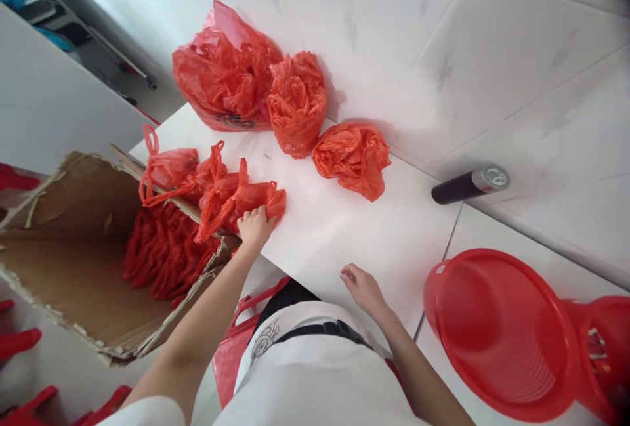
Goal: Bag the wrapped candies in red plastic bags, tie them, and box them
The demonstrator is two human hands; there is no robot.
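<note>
My left hand (256, 224) grips the end of a tied red plastic bag (251, 197), the nearest of several small tied bags lying in a row on the white table (315, 229). My right hand (361, 285) hovers at the table's front edge, its fingers curled together; whether anything is between them is too small to tell. At the back stand a large red bag (221, 75) stuffed with bags and a smaller crumpled bag (298, 101). Another crumpled red bag (353, 155) lies to their right.
On the left is an open cardboard box (73, 281) with red bags (165, 252) inside. A dark cylinder (455, 190) with a silver top is by the wall. Red plastic baskets (497, 327) stand on the right. A red stool (229, 363) is below the table.
</note>
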